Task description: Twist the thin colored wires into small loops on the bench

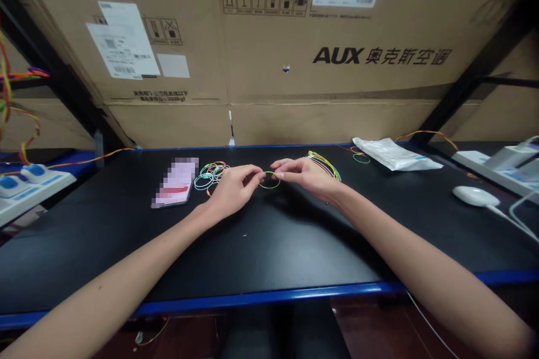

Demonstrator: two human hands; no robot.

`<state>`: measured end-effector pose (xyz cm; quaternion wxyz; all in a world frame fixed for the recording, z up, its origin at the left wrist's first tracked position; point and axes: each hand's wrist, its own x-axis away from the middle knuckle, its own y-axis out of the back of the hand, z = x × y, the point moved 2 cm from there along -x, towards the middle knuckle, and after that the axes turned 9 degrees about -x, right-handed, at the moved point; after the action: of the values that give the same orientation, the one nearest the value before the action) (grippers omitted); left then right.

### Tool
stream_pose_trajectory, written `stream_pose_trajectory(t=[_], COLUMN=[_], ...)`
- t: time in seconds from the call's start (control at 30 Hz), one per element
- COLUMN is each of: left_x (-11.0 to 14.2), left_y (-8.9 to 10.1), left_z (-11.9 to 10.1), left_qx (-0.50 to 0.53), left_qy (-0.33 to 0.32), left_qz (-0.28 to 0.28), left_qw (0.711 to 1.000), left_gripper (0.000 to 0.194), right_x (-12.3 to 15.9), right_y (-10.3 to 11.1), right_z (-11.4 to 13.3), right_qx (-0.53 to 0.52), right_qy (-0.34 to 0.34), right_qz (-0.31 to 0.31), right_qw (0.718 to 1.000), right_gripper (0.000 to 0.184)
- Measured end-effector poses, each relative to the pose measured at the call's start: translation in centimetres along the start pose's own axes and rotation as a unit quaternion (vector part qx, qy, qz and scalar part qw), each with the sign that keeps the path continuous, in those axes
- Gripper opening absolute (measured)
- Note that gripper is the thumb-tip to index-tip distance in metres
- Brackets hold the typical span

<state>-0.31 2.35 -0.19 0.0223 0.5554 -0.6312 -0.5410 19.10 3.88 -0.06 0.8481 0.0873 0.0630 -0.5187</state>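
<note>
A thin yellow-green ring (270,187), which looks like a loop of wire or cord, is held between my two hands above the black tabletop. My left hand (236,186) pinches its left side with thumb and forefinger. On the other side my right hand (304,174) pinches it the same way. Beside my left hand lies a loose heap of coloured loops (205,178), light blue, green and orange. A bundle of yellow, green and darker strands (326,164) rests behind my right hand, partly hidden by it.
A phone (174,184) lies left of the loops. Farther right are a white plastic packet (393,154), a green loop (361,158) and a white rounded device (475,196) with a cable. Power strips (37,190) stand at both sides. A large cardboard box (269,39) closes off the back.
</note>
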Motion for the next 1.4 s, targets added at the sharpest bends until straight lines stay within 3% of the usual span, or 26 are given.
stream_pose_trajectory(t=[0.1,0.17,0.3,0.4,0.5,0.57,0.7,0.77,0.9,1.03,1.13,1.23,1.3,1.4], left_x=[0.0,0.0,0.2,0.2,0.1,0.1,0.2,0.3,0.6,0.7,0.6,0.6,0.6,0.7], left_y=[-0.7,-1.2,-1.8,-1.3,-0.5,-0.1,0.2,0.1,-0.3,-0.5,-0.4,-0.3,-0.4,-0.5], left_z=[0.0,-0.2,-0.5,-0.5,-0.4,-0.3,-0.3,-0.4,-0.1,0.6,0.6,0.2,0.0,-0.1], left_qx=[0.110,0.195,0.264,0.194,0.071,0.009,-0.057,-0.088,-0.164,-0.218,-0.250,-0.286,-0.305,-0.308], left_qy=[0.069,0.131,0.218,0.165,0.078,0.036,-0.023,-0.063,-0.143,-0.172,-0.198,-0.217,-0.221,-0.215], left_qz=[0.042,0.074,0.109,0.056,-0.010,-0.035,-0.050,-0.041,-0.015,-0.024,-0.019,-0.010,-0.008,-0.015], left_qw=[0.991,0.969,0.933,0.965,0.994,0.999,0.997,0.993,0.976,0.960,0.948,0.933,0.926,0.926], left_gripper=[0.019,0.017,0.019,0.018,0.020,0.022,0.019,0.020,0.048,0.050,0.045,0.041,0.043,0.046], right_x=[-0.2,-0.1,0.4,0.7,0.6,0.3,-0.1,-0.2,-0.3,-0.5,-0.6,-0.5,-0.4,0.0], right_y=[0.1,-0.2,-1.4,-2.0,-1.6,-1.2,-0.6,-0.3,-0.1,-0.3,-0.1,-0.1,-0.5,-1.4], right_z=[-0.2,-0.2,0.0,0.3,0.4,0.2,-0.4,-0.6,-1.0,-1.7,-1.9,-1.6,-1.2,-0.6], right_qx=[0.069,0.149,0.300,0.325,0.272,0.207,0.061,0.005,-0.101,-0.171,-0.124,0.010,0.124,0.254], right_qy=[0.046,0.107,0.251,0.286,0.231,0.170,0.060,0.028,-0.019,-0.060,-0.029,0.035,0.092,0.184], right_qz=[-0.025,-0.056,-0.103,-0.111,-0.111,-0.068,0.016,0.008,-0.025,-0.006,-0.014,-0.037,-0.055,-0.092], right_qw=[0.996,0.982,0.915,0.895,0.927,0.961,0.996,1.000,0.994,0.983,0.992,0.999,0.986,0.945], right_gripper=[0.012,0.011,0.016,0.017,0.013,0.016,0.019,0.019,0.019,0.027,0.021,0.014,0.012,0.014])
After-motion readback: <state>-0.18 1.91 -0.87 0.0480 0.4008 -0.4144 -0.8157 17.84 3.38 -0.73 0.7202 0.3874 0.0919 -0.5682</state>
